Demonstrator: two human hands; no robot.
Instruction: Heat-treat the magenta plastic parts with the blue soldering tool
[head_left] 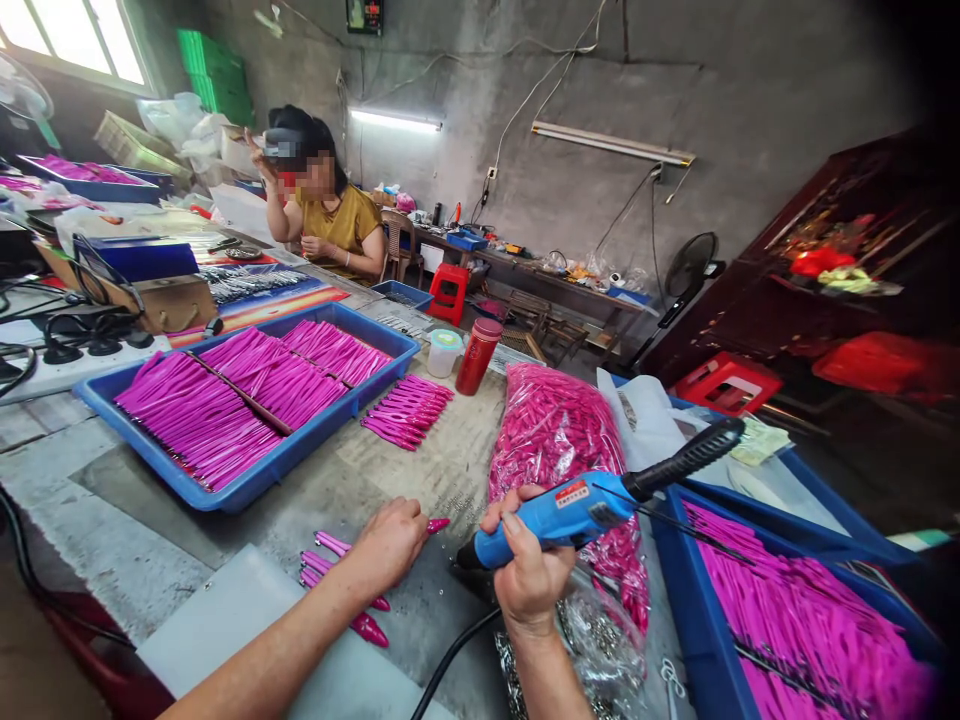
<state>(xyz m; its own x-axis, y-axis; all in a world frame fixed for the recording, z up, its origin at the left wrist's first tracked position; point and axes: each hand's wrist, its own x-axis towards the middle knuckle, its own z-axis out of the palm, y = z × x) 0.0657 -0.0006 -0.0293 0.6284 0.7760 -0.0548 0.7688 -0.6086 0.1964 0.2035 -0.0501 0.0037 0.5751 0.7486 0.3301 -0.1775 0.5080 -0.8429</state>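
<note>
My right hand (529, 565) is wrapped round a blue electric screwdriver (577, 505) with a black rear handle, its tip pointing left and down at the table. My left hand (390, 545) is closed on a pink plastic piece (437, 524) whose end sticks out toward the tool's tip. Beside my left wrist lie several more pink pieces (330, 562) on the table. A clear bag of pink parts (559, 440) sits just behind the tool.
A blue tray (247, 487) of pink pieces stands at the left, with a loose pile (409, 410) next to it. Another blue tray (701, 640) is at the right. A red bottle (478, 357) and a small cup (444, 352) stand behind. A person (330, 215) sits at the far table.
</note>
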